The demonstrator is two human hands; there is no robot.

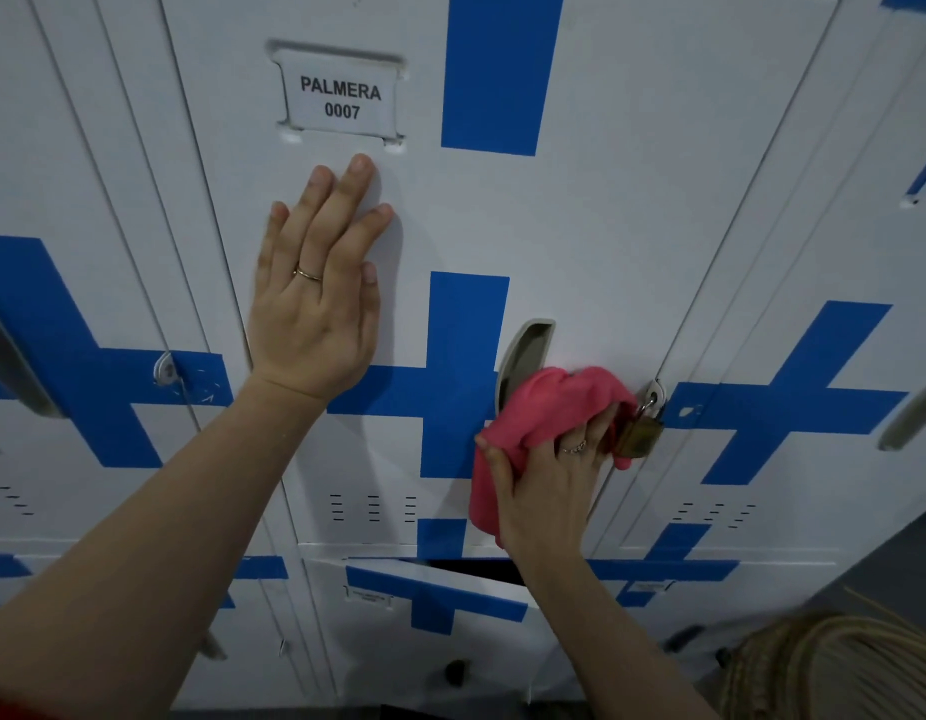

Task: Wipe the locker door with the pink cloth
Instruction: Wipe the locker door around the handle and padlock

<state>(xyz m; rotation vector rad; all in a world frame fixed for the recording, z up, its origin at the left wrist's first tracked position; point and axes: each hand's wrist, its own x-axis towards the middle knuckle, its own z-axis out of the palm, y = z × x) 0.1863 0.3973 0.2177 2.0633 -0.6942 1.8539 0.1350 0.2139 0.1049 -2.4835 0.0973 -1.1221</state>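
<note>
Under right hand (pixel 544 483), pink cloth (pixel 549 402), beside padlock (pixel 641 433)

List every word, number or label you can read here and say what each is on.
"PALMERA": top line of the white name card on the locker door.
"0007": second line of the same card.
Small labels on the lower lockers: too blurred to read.
Padlock and pink cloth: no readable marking.
</note>
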